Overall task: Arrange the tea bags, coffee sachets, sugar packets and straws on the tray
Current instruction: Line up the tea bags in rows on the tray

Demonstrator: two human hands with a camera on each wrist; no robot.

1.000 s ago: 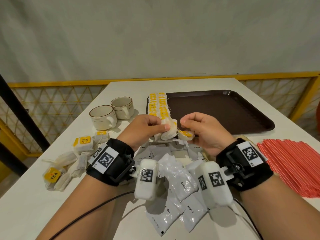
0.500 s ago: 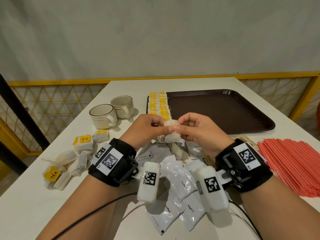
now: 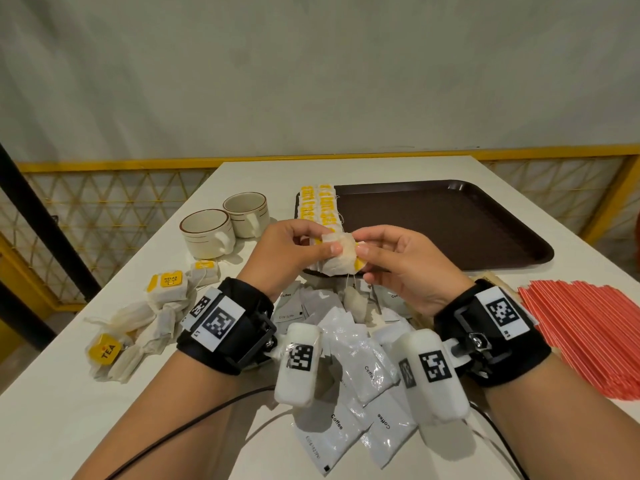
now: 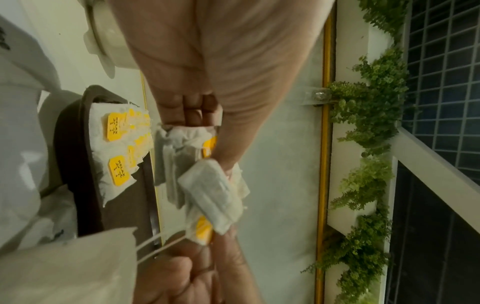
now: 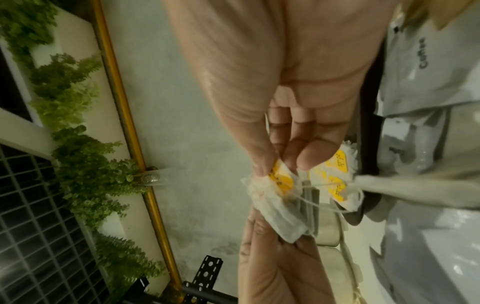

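Observation:
Above the table's middle, my left hand (image 3: 323,244) and right hand (image 3: 367,249) pinch a small bunch of white tea bags (image 3: 341,259) with yellow tags between thumbs and fingers. In the left wrist view the bunch (image 4: 207,193) fans out from my left fingers (image 4: 193,115). My right thumb and fingers (image 5: 303,158) pinch a yellow tag (image 5: 281,178). One more tea bag (image 3: 356,303) dangles below on its string. The brown tray (image 3: 450,226) lies just beyond, with a row of tea bags (image 3: 317,204) along its left edge.
Loose tea bags (image 3: 138,320) lie at the left, and white coffee sachets (image 3: 363,362) are piled under my wrists. Red straws (image 3: 588,334) lie spread at the right. Two cream cups (image 3: 221,226) stand left of the tray. A yellow railing borders the table.
My hands came together and rose slightly; both now pinch the same bunch of tea bags. One tea bag has dropped to hang by its string beneath them.

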